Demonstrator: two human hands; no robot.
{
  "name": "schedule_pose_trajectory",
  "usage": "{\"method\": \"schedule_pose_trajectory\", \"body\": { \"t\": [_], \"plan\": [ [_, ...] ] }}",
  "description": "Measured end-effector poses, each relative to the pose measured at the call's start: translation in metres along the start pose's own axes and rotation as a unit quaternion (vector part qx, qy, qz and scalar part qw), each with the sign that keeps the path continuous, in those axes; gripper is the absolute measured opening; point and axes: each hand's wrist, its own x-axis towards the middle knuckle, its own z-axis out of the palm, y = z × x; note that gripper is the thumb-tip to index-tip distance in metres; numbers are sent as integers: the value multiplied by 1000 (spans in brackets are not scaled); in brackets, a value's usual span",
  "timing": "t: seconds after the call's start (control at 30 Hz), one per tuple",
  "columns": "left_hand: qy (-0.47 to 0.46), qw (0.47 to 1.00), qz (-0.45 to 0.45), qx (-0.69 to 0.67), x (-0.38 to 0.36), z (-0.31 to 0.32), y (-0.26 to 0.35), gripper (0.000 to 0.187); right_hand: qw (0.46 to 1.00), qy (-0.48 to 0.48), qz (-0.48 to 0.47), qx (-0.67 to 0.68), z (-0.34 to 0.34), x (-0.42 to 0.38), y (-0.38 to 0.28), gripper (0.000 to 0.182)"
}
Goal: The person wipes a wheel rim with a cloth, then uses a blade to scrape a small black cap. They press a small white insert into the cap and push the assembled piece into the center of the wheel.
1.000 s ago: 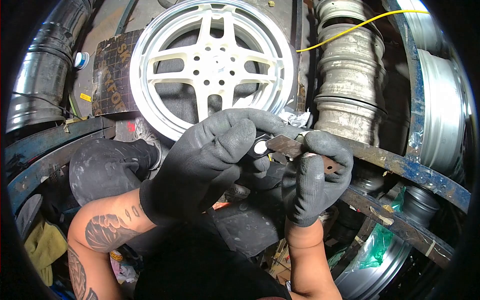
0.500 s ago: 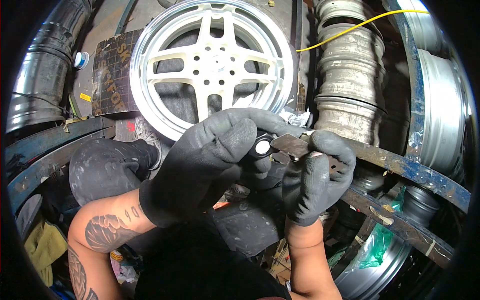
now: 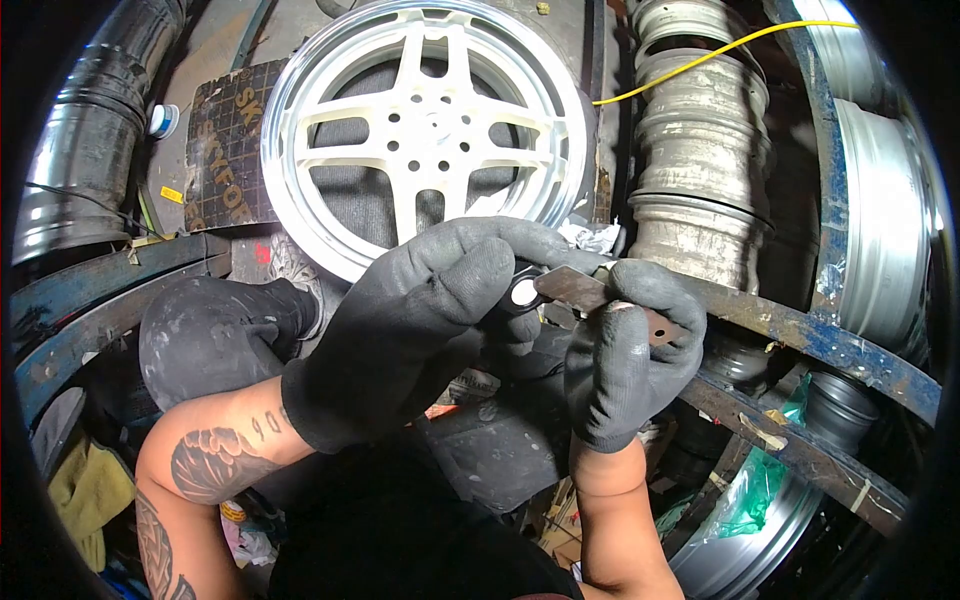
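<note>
Pinched in my gloved left hand [image 3: 420, 310] is a small black round part with a white disc face [image 3: 524, 292]. My right hand [image 3: 630, 370], also in a dark glove, is closed around a flat metal blade [image 3: 575, 289] with a small hole near its back end. The blade's slanted tip points left and lies right at the edge of the round part. Beyond my hands, a cream-coloured multi-spoke wheel rim [image 3: 428, 150] with a polished lip lies face up.
Stacked worn rims [image 3: 700, 150] stand to the right behind a blue metal frame [image 3: 780, 315]. More polished rims [image 3: 80, 150] are at the left. A yellow cable [image 3: 720, 48] crosses at the top right. Green plastic [image 3: 755, 495] hangs below right, by another rim.
My right hand has shifted slightly left, and the blade tip has moved with it closer to the white disc. My left hand and the round part are nearly still.
</note>
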Motion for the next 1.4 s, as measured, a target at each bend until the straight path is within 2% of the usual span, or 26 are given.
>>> {"method": "schedule_pose_trajectory", "body": {
  "t": [0.13, 0.4, 0.5, 0.57, 0.77, 0.93, 1.0, 1.1, 1.4],
  "plan": [
    [-17, 999, 35, 23, 0, -1, -3, 41, 1000, -14, 5, 6, 0, 1, -1, 16],
    [27, 997, -66, -31, -2, 4, 13, 32, 1000, -19, -9, -18, 0, 0, 0, 16],
    [24, 995, -11, 98, -1, 0, 4, 30, 999, -26, -15, -12, 0, 1, -1, 16],
    [20, 995, 1, 101, -1, 0, 1, 31, 999, -31, -21, -18, 0, 2, -1, 16],
    [-8, 998, -37, 50, -1, 3, 9, 35, 998, -40, -18, -36, -2, 3, -2, 14],
    [5, 998, -11, 62, 0, 3, 2, 37, 1000, 11, 9, 2, 1, -1, -1, 13],
    [16, 997, -21, 76, -1, 3, 3, 38, 1000, -5, 10, 5, -1, 1, -1, 13],
    [9, 998, -62, 26, -2, 4, 9, 38, 1000, -20, 16, -6, 0, 2, -4, 13],
    [-3, 996, -9, 92, -1, -3, 1, 38, 999, -23, -2, -46, -2, 3, -2, 13]
  ]
}}
